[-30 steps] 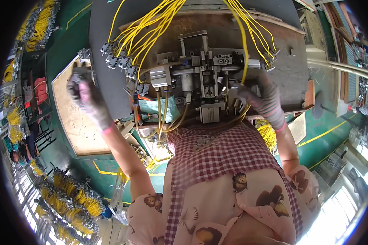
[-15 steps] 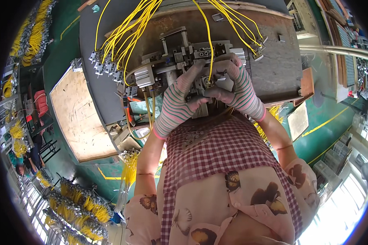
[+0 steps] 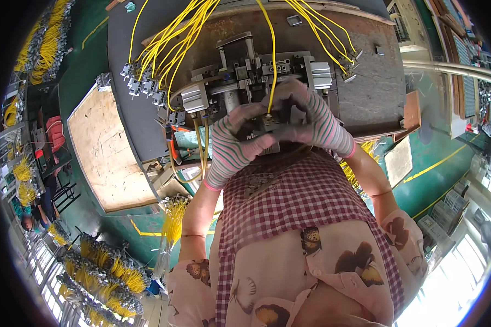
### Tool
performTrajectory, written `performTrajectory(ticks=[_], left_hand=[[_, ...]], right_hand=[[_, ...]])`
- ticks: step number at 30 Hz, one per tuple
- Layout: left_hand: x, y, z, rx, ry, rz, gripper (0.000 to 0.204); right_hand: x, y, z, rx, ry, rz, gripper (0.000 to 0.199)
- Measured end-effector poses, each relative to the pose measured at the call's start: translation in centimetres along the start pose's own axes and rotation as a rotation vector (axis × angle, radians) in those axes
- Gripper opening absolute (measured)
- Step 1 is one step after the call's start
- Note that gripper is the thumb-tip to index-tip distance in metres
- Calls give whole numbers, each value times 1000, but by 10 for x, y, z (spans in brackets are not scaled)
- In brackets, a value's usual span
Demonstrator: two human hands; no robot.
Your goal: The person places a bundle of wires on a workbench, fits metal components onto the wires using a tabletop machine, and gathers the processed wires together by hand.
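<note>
1. Left hand (image 3: 240, 144) and right hand (image 3: 311, 122), both in striped knit gloves, meet at the front middle of the metal machine (image 3: 256, 76), fingertips almost touching.
2. Between them sits a small grey connector block (image 3: 270, 126); a single yellow wire (image 3: 273, 54) drops from the top of the view straight into it.
3. Left hand: fingers curled, thumb and forefinger closed on the left side of the connector block. Palm faces right.
4. Right hand: fingers bent over the top and right side of the same block, closed on it. Whether the fingertips also pinch the wire end cannot be told; the gloves cover that spot.
5. The block lies just in front of the machine's central clamp parts, directly above the person's checked apron (image 3: 300, 201).
6. Left of the hands: a silver cylinder (image 3: 195, 99) on the machine, with tubes hanging below it.
7. Further out: bundles of yellow wires (image 3: 169, 38) fan across the round worktable (image 3: 376, 82), ending in small grey plugs (image 3: 142, 87) at the left edge.
8. A plywood board (image 3: 106, 147) lies to the left, lower than the table, on the green floor (image 3: 82, 60).
</note>
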State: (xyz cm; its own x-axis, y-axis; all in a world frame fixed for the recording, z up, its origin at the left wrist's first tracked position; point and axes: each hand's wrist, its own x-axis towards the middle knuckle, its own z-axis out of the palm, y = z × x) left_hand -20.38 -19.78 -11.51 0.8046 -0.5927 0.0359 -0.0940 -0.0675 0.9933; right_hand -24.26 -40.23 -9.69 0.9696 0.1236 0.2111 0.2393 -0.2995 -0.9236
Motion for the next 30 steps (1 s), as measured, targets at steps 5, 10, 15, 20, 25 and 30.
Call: performTrajectory(ticks=[5, 10, 15, 20, 25, 30], left_hand=[[5, 6, 0, -435, 75, -342, 47], [20, -19, 1, 77, 177, 3, 42], [15, -33, -5, 549, 166, 200, 40], [22, -45, -7, 828, 61, 275, 39], [24, -49, -8, 873, 64, 270, 37], [25, -42, -7, 831, 81, 266, 36]], right_hand=[[1, 9, 10, -62, -79, 20, 75], [24, 38, 9, -652, -97, -115, 73], [38, 49, 8, -810, -119, 38, 58], [40, 54, 11, -838, -100, 17, 53], [60, 53, -15, -649, 69, -183, 26], [70, 34, 0, -651, 35, -127, 19]])
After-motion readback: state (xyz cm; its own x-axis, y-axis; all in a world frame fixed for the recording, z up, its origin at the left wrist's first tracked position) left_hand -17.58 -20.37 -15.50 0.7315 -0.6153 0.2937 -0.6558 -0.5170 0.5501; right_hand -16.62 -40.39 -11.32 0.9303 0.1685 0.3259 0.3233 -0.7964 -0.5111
